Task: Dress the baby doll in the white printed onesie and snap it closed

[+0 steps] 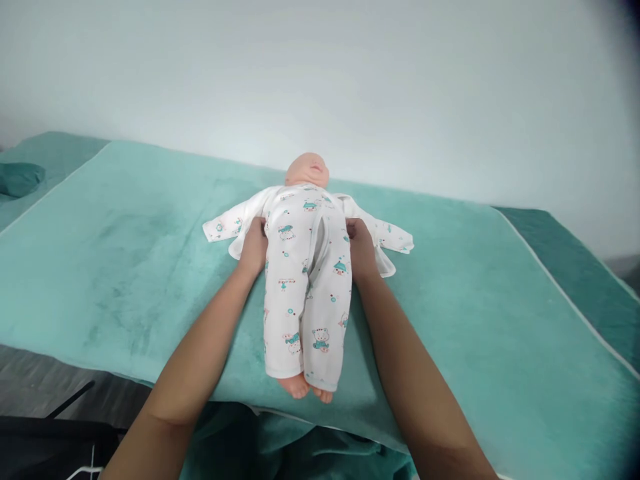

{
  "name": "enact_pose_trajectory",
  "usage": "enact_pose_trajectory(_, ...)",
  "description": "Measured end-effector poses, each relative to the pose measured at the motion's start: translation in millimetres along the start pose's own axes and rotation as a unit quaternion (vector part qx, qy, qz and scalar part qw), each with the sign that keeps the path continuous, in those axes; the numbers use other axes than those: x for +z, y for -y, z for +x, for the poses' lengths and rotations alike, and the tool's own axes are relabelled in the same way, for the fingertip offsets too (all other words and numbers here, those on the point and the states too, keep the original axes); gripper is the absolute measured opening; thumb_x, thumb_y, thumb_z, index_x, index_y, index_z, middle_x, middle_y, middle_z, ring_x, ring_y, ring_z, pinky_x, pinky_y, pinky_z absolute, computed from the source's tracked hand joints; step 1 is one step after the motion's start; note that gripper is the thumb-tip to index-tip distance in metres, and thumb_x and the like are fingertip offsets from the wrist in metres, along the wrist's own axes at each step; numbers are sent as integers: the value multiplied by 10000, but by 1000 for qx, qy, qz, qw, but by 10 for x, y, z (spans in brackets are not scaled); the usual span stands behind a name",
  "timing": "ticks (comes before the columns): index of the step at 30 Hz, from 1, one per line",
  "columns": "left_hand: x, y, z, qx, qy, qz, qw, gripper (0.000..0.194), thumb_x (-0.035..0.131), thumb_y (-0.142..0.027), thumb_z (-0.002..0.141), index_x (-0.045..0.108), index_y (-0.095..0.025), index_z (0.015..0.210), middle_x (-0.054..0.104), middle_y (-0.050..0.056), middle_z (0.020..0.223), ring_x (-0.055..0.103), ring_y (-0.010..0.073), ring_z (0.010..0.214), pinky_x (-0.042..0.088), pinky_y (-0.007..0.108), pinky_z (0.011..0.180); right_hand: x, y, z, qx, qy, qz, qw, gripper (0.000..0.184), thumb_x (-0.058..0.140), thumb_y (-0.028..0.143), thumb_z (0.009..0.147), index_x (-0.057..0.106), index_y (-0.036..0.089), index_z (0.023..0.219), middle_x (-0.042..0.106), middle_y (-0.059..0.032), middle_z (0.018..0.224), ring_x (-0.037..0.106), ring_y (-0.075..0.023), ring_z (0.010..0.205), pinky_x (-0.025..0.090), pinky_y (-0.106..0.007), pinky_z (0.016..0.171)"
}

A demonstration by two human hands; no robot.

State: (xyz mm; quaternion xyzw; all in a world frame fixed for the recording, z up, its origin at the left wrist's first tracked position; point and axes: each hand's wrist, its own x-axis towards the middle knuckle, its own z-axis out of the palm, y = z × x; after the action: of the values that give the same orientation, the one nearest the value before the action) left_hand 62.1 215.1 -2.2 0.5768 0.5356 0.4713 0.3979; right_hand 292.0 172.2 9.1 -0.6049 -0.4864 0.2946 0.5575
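Note:
A baby doll point(307, 169) lies on its back, head toward the wall and bare feet toward me. White printed baby trousers point(285, 293) cover its legs and reach up over the chest; they have a slit at the crotch. A matching white jacket point(395, 235) lies under them, its sleeves spread to both sides. My left hand point(254, 248) is closed at the left side of the trousers' upper part, fingertips partly hidden. On the opposite side, my right hand point(362, 248) has curled fingers gripping the trousers' edge.
A light green cover point(150, 280) spreads over the bed, with darker green fabric point(565, 267) at the right. A green bundle point(21, 179) lies far left. The white wall point(320, 73) stands behind. A black item point(50, 447) is at lower left.

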Motion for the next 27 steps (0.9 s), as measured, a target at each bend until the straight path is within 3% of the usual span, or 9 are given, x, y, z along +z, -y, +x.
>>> enact_pose_trajectory(6, -49, -6, -64, -6, 5, -23, 1000, 184, 619, -155, 801, 573, -213, 970, 641, 6, 916, 573, 182, 869, 452, 312, 829, -18, -9, 8, -13, -69, -67, 995, 161, 652, 274, 702, 582, 249, 845, 678, -4, 858, 621, -193, 797, 496, -352, 753)
enact_pose_trajectory(10, -130, -21, -326, 8, -15, -26, 1000, 171, 551, -176, 854, 598, -216, 1013, 673, 14, 977, 607, 169, 896, 471, 305, 861, -10, 63, -144, -52, -109, -42, 992, 137, 653, 316, 780, 588, 250, 882, 676, -17, 888, 630, -194, 856, 521, -356, 802)
enact_pose_trajectory(13, -222, -58, -701, 15, -42, -22, 999, 169, 531, -209, 895, 610, -219, 1044, 689, 34, 1013, 638, 177, 927, 494, 314, 873, -54, 159, -512, -65, -88, 16, 994, 172, 625, 352, 851, 600, 259, 993, 697, -54, 1118, 651, -218, 1077, 537, -396, 923)
enact_pose_trajectory(16, -356, -95, -1196, 40, -41, 9, 998, 122, 519, -266, 945, 626, -232, 994, 684, 49, 1005, 638, 200, 964, 506, 343, 906, -168, 260, -1114, -112, -36, 15, 993, 195, 606, 341, 902, 612, 300, 1093, 611, -63, 1380, 564, -251, 1319, 481, -479, 1082)
enact_pose_trajectory(19, -510, -85, -1715, 75, -29, 70, 994, 162, 497, -308, 982, 652, -262, 977, 668, 55, 1003, 623, 220, 964, 507, 377, 913, -285, 298, -1779, -148, 40, -16, 988, 268, 648, 316, 905, 643, 356, 1170, 547, -51, 1480, 493, -284, 1410, 384, -537, 1189)
enact_pose_trajectory(21, -586, -59, -2033, 96, -26, 82, 992, 194, 493, -329, 996, 675, -286, 1048, 659, 73, 1061, 625, 234, 1023, 512, 405, 948, -326, 276, -2132, -137, 100, 15, 985, 301, 659, 336, 909, 648, 375, 1207, 527, -46, 1515, 473, -300, 1435, 371, -554, 1205)
enact_pose_trajectory(24, -601, -32, -2429, 149, 21, 107, 983, 257, 564, -364, 975, 689, -327, 1196, 608, 118, 1260, 596, 271, 1205, 493, 460, 1056, -322, 216, -2413, -99, 123, 99, 982, 348, 683, 416, 894, 624, 377, 1235, 496, -47, 1554, 435, -317, 1474, 380, -576, 1205)
enact_pose_trajectory(27, -504, -50, -2671, 202, 72, 192, 958, 460, 701, -426, 889, 645, -360, 1341, 485, 153, 1462, 490, 352, 1376, 446, 541, 1133, -287, 179, -2453, -85, 122, 114, 982, 422, 760, 407, 842, 610, 373, 1235, 448, -44, 1590, 393, -312, 1504, 374, -569, 1214)
